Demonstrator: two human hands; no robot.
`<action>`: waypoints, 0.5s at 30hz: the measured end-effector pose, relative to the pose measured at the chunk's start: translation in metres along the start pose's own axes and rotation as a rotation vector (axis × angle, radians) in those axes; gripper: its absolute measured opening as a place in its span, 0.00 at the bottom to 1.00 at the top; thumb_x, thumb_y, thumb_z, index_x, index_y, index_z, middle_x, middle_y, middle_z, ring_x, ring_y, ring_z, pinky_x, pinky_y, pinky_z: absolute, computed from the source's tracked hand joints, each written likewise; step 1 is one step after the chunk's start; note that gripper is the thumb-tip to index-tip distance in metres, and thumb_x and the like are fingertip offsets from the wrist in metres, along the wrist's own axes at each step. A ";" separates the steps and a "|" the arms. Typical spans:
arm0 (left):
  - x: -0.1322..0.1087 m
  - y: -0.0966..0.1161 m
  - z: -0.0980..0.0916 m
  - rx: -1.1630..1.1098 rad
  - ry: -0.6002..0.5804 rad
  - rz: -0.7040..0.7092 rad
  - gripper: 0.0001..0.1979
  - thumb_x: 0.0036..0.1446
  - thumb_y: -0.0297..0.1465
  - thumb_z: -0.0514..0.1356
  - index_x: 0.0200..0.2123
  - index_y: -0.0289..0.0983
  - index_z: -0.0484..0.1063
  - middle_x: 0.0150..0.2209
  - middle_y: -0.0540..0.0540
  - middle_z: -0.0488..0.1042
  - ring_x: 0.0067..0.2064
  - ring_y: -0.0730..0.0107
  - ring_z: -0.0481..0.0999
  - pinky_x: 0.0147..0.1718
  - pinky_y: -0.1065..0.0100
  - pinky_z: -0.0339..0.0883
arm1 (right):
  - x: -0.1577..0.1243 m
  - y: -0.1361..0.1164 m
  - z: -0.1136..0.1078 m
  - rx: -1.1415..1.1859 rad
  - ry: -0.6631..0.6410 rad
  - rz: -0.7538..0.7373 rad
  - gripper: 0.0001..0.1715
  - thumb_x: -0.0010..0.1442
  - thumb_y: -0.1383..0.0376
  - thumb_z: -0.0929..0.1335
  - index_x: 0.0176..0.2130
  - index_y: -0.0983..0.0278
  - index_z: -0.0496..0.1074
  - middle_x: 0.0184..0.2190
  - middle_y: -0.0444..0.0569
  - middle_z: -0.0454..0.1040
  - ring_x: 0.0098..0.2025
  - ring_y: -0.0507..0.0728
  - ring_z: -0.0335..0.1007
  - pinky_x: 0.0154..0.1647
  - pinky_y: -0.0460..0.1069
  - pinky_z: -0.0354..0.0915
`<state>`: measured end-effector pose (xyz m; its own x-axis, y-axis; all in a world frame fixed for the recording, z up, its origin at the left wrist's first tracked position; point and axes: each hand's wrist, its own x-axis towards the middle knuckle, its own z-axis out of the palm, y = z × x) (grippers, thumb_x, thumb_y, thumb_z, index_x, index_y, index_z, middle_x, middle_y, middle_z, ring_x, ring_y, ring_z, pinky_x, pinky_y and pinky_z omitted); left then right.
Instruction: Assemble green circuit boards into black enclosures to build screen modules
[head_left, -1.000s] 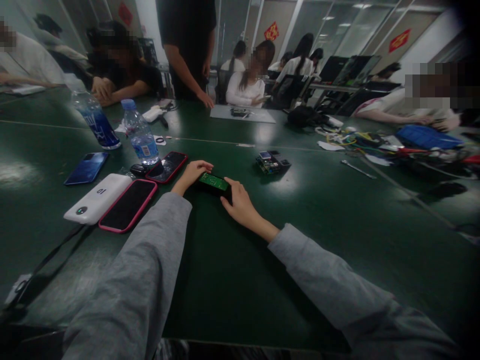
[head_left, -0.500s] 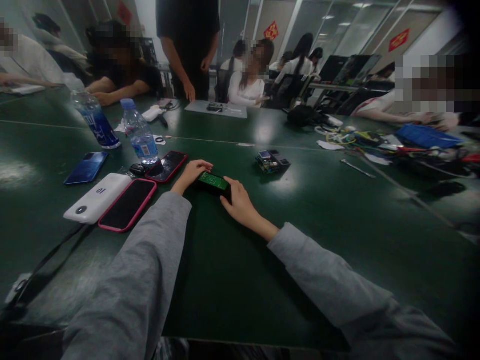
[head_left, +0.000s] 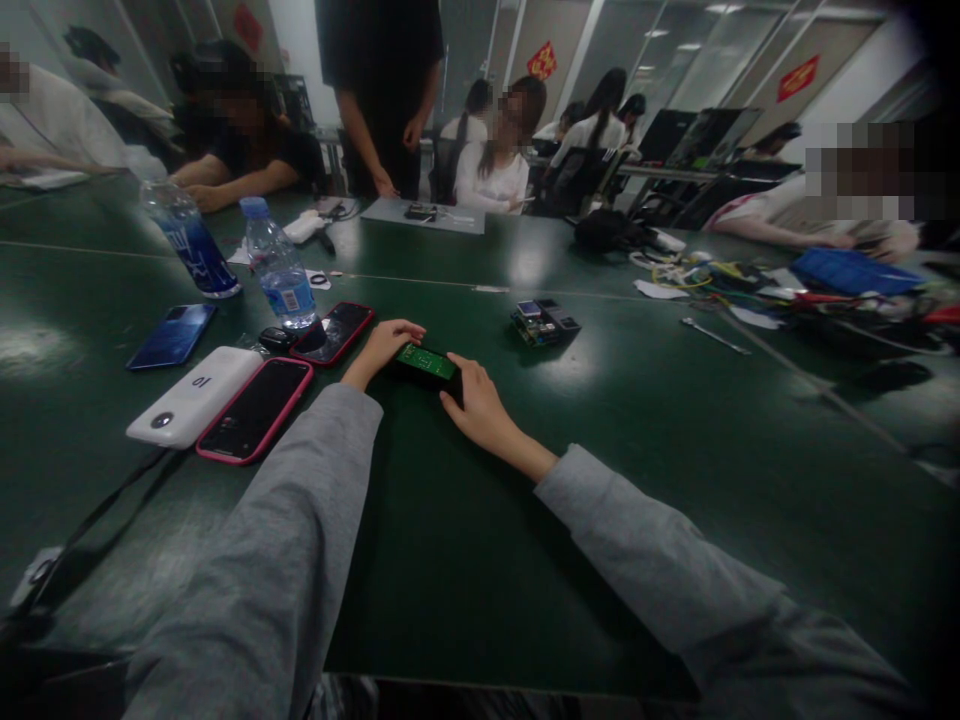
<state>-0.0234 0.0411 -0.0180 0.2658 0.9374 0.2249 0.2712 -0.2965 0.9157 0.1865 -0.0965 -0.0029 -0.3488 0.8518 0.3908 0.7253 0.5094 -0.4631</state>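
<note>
A dark phone (head_left: 426, 366) with a green picture on its screen is held sideways just above or on the green table (head_left: 450, 560). My left hand (head_left: 384, 350) grips its left end, fingers curled over the top edge. Around the right end is my right hand (head_left: 480, 405), closed on it with the thumb at the near edge. Left of my left hand lie a red-edged phone (head_left: 334, 333), a phone in a pink case (head_left: 256, 410) with its screen faintly lit, and a white device (head_left: 196, 396) with a dark strap.
Two bottles, one clear (head_left: 283, 275) and one blue (head_left: 191, 240), stand at the left behind a blue phone (head_left: 171, 336). A small circuit-board device (head_left: 545, 323) sits right of centre. Cables (head_left: 697, 270) and a wrench (head_left: 715, 336) lie farther right. Several people are around the table.
The screen of the pink-cased phone has lit up faintly. Across the table, the grey mat has shifted slightly left by a standing person's hand. My hands keep their places.
</note>
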 end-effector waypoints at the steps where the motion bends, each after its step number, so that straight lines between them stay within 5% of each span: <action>1: 0.000 0.001 0.000 -0.002 0.001 -0.004 0.14 0.53 0.22 0.55 0.41 0.32 0.77 0.39 0.42 0.80 0.39 0.69 0.79 0.47 0.63 0.70 | 0.000 0.000 0.000 -0.001 -0.001 -0.001 0.35 0.62 0.62 0.63 0.65 0.63 0.50 0.57 0.59 0.62 0.57 0.65 0.60 0.55 0.64 0.64; 15: 0.002 -0.004 0.000 -0.016 0.001 -0.007 0.14 0.53 0.23 0.55 0.41 0.32 0.77 0.39 0.42 0.80 0.39 0.68 0.79 0.47 0.62 0.70 | 0.001 0.003 0.003 -0.016 0.017 -0.010 0.34 0.62 0.64 0.64 0.64 0.66 0.52 0.56 0.60 0.62 0.57 0.65 0.60 0.56 0.63 0.63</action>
<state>-0.0237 0.0440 -0.0212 0.2627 0.9396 0.2193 0.2580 -0.2874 0.9224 0.1865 -0.0944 -0.0062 -0.3461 0.8444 0.4090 0.7311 0.5159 -0.4465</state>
